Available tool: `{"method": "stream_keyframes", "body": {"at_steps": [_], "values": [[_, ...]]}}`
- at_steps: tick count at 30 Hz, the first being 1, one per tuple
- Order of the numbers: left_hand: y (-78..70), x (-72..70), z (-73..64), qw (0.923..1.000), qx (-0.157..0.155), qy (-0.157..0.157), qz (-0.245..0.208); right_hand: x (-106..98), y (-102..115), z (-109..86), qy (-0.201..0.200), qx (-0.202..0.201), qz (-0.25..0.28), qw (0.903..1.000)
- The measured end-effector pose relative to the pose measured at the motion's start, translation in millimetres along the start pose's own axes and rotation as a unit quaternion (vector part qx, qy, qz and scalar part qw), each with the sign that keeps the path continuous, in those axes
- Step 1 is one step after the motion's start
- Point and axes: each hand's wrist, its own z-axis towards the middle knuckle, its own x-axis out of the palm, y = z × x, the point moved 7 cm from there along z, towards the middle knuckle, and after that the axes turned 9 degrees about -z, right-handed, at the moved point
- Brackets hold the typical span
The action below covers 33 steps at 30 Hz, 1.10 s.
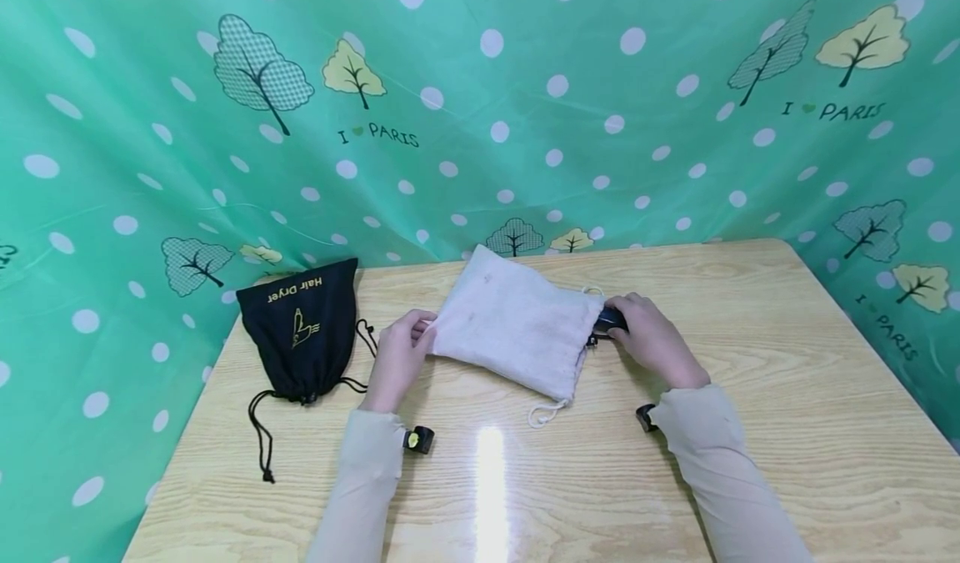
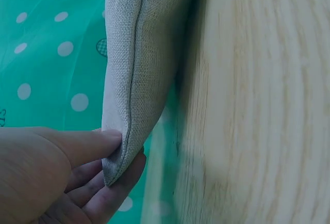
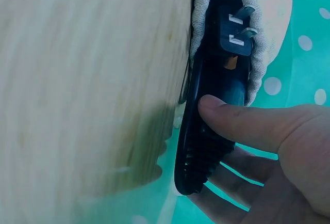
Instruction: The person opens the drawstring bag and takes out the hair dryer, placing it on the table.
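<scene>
A light beige cloth drawstring bag (image 1: 517, 321) lies tilted on the table, its mouth toward the right. My left hand (image 1: 401, 359) pinches a bottom corner of it; in the left wrist view, the thumb presses beside the seam with fingers behind. At the gathered mouth, my right hand (image 1: 656, 338) grips the black handle (image 3: 214, 115) of a corded electric appliance, thumb on top and fingers underneath. The handle's ribbed end sticks out, and a black two-pin plug (image 3: 235, 32) shows in the opening. The rest of the appliance is hidden inside the bag.
A black drawstring pouch (image 1: 303, 329) printed "Hair Dryer" lies at the left, its black cords loose on the wooden table (image 1: 570, 488). One white cord (image 1: 546, 414) of the beige bag hangs toward the front. A green dotted curtain (image 1: 525, 146) stands behind the table.
</scene>
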Motion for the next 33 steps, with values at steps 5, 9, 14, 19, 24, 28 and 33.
{"method": "stream_keyframes", "body": {"at_steps": [5, 9, 14, 19, 24, 28, 33], "values": [[-0.3, -2.0, -0.1, 1.0, 0.007, -0.006, 0.002, -0.1, -2.0, -0.7, -0.001, -0.003, -0.001, 1.0], [-1.5, -3.7, 0.2, 0.9999, 0.009, -0.01, 0.002, -2.8, -3.3, -2.5, -0.009, -0.017, 0.001, 0.9998], [-1.0, -4.8, 0.7, 0.9999, 0.008, -0.009, -0.003, -6.2, -7.1, -5.3, -0.01, -0.022, 0.003, 0.9997], [1.7, -7.1, 0.5, 0.9999, 0.002, -0.011, -0.012, -10.2, -14.0, -5.9, -0.005, -0.01, 0.011, 0.9999], [1.5, -7.8, 0.3, 0.9999, 0.004, -0.008, -0.014, -13.3, -17.8, -4.4, -0.008, -0.01, 0.022, 0.9997], [0.1, -8.3, -0.3, 0.9998, 0.01, -0.011, -0.011, -12.2, -19.1, -3.6, 0.005, -0.006, 0.027, 0.9996], [-1.6, -8.5, 0.3, 0.9996, 0.017, -0.018, -0.016, -10.2, -18.5, -2.9, 0.016, -0.012, 0.046, 0.9988]]}}
